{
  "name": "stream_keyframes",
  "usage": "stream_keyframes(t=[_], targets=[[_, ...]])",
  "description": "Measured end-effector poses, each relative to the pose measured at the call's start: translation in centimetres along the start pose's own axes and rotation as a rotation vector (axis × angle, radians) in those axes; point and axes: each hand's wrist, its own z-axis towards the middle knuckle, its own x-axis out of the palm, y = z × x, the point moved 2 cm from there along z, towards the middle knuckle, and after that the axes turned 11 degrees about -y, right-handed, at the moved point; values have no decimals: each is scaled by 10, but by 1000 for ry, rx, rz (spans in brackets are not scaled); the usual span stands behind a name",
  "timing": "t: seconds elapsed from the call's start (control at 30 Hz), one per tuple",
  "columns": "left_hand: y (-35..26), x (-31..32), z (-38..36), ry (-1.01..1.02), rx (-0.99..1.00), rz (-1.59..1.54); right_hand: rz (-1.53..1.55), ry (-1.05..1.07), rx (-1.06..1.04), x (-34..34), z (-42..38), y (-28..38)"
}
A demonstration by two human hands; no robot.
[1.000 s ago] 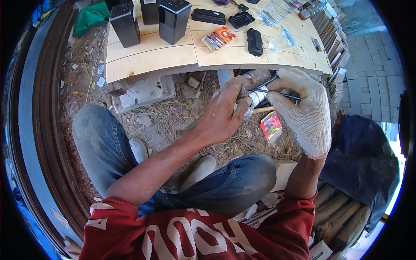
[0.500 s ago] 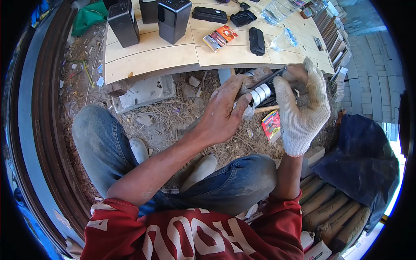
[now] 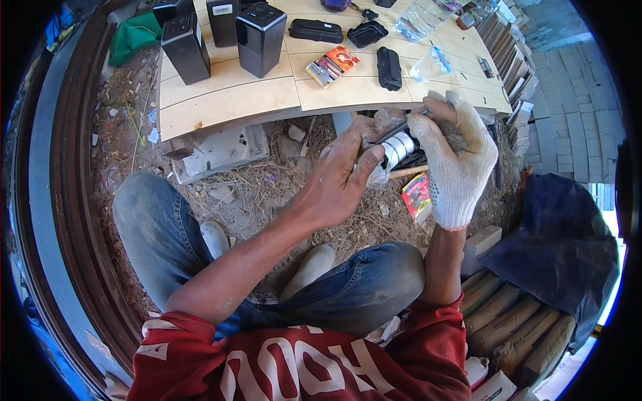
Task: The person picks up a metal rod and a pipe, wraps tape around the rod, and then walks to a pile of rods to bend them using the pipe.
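My left hand [image 3: 334,177], bare and dusty, is closed around a row of shiny silver rings [image 3: 399,148] partly wrapped in clear plastic [image 3: 381,175]. A thin dark rod [image 3: 393,134] lies along the upper side of the rings. My right hand [image 3: 461,157], in a white knitted glove with bare fingertips showing, pinches the rod's far end between thumb and fingers. Both hands are just off the front edge of the wooden table [image 3: 234,100]. My left fingers hide part of the rings, and the rod's near end is hard to make out.
Black power-bank-like boxes [image 3: 261,40], dark cases [image 3: 389,69], a cigarette pack [image 3: 332,67] and a plastic cup [image 3: 431,65] stand on the table. Below are a red-yellow packet [image 3: 417,198] and a pale block [image 3: 221,154] on straw-strewn ground. Long bags [image 3: 518,337] lie at right.
My right hand has shifted slightly left, closer to my left hand, with its fingers on the dark rod. The view has tilted a little, so the table sits lower.
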Motion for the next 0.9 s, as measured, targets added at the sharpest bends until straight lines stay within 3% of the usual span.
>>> stream_keyframes(t=[0.1, 0.23, 0.27, 0.33, 0.4, 0.43, 0.5, 0.57, 0.6, 0.7, 0.77, 0.9], targets=[[0, 0, -5, 67, -55, 79, -7, 16, -105, -1, 3, 1], [6, 2, -11, 29, 33, 116, -87, 85, -242, 2, 8, 10], [4, 0, -5, 5, 75, 158, -221, 141, -476, 1, 14, 19], [0, 0, -4, -31, 149, 151, -194, 132, -445, 6, 12, 25], [5, -1, -2, 53, -134, -107, -99, 110, -350, 5, 15, 29], [4, -4, -2, 34, -287, -183, -33, 204, -285, 5, 18, 32], [14, -13, -4, 58, -350, -46, 58, 330, -156, 11, 20, 39], [9, -14, -2, -101, -137, -41, 48, 463, -266, 11, 30, 48], [3, -14, 2, -78, -126, -31, 81, 489, -290, 10, 32, 50], [-12, -18, -1, -55, -257, 10, 65, 487, -247, 5, 31, 56], [-26, -13, 2, 39, -327, -15, 40, 360, -234, -9, 31, 69], [-122, 15, 23, 164, -382, 20, -15, 184, -99, -71, 43, 122]])
